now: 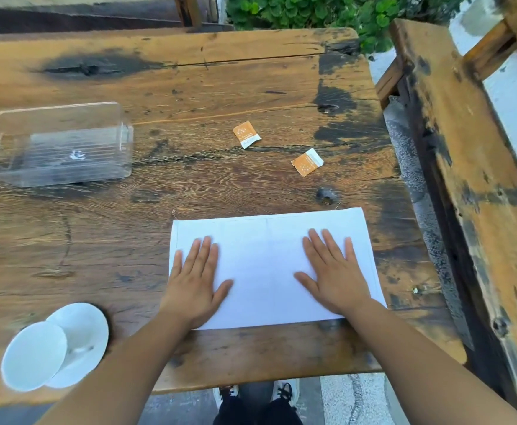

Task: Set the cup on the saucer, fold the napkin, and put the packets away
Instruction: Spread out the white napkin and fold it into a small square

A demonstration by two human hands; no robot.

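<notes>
**Both palms flat on the napkin, packets loose on the table**

At the near left corner of the wooden table [189, 87], the white cup [33, 355] sits on the saucer [87, 338], off-centre toward its left side. Further back by the left edge stands a clear plastic box [58, 145]. The left hand [194, 286] and right hand [335, 276] lie spread open, fingers extended, pressing flat on the white napkin [266, 259] at the near edge, gripping nothing. Beyond it, toward the right edge, lie the far packet [246, 134] and the near packet [307, 162], well apart from the box.
</notes>
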